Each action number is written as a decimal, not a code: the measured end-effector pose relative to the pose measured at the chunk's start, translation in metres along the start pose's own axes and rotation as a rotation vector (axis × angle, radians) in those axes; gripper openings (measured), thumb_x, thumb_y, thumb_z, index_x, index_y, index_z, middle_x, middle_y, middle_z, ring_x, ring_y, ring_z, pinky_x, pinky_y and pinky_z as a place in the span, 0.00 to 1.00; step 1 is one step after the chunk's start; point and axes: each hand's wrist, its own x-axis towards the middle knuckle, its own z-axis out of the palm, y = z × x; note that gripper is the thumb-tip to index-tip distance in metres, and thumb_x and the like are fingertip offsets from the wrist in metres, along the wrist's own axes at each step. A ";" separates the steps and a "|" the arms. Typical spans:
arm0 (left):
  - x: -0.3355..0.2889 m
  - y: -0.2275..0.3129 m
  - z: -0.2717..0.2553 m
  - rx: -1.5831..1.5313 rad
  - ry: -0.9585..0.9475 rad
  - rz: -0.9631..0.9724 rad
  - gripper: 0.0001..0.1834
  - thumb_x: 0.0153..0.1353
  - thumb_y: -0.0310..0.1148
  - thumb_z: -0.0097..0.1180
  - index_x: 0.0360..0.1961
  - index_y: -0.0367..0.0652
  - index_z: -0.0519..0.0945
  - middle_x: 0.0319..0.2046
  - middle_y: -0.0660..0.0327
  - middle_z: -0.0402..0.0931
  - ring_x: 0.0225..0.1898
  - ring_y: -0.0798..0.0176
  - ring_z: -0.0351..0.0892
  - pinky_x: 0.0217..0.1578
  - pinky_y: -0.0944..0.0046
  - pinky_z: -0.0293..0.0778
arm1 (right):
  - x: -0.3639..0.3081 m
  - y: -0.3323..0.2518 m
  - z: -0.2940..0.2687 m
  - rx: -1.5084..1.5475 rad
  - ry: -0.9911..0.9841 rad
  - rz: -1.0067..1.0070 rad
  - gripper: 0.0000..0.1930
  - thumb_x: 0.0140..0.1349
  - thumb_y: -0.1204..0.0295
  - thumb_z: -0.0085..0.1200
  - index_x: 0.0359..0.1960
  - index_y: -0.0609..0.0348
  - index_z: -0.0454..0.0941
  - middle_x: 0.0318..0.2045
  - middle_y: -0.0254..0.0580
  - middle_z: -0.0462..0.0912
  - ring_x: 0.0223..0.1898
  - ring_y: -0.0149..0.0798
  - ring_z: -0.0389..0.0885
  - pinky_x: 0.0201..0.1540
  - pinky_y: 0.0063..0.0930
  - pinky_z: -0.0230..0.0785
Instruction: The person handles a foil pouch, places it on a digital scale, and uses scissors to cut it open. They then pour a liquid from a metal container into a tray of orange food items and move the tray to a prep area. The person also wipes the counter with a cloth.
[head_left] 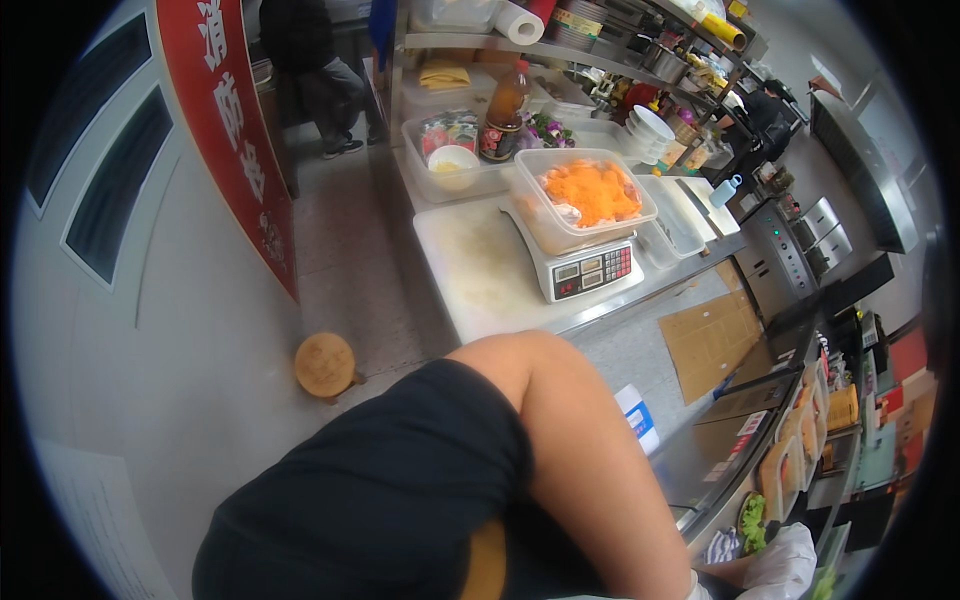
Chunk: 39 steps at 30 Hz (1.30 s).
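My left arm (590, 440), in a dark short sleeve, crosses the lower middle with its elbow raised. Its forearm runs down to the lower right, where only the white glove cuff of my left hand (697, 588) shows at the bottom edge. Beyond it is a white-gloved hand (785, 565), seemingly my right; its fingers cannot be made out. Close above that glove lie green leaves (752, 522) and a blue-and-white striped cloth (722, 546). Whether either hand holds anything is hidden.
On the steel counter, a clear tub of orange shreds (592, 195) sits on a digital scale (590, 272) over a white cutting board (465, 265). A round stool (325, 366) stands left. Food trays (778, 475) line the right counter. Two other people (768, 115) stand farther back.
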 end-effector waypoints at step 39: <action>-0.073 0.045 -0.030 0.324 0.059 0.022 0.13 0.64 0.26 0.57 0.49 0.34 0.79 0.45 0.50 0.78 0.47 0.50 0.78 0.49 0.57 0.73 | 0.017 -0.020 -0.039 -0.161 -0.008 0.123 0.07 0.64 0.69 0.55 0.37 0.58 0.82 0.27 0.30 0.78 0.25 0.29 0.76 0.29 0.24 0.67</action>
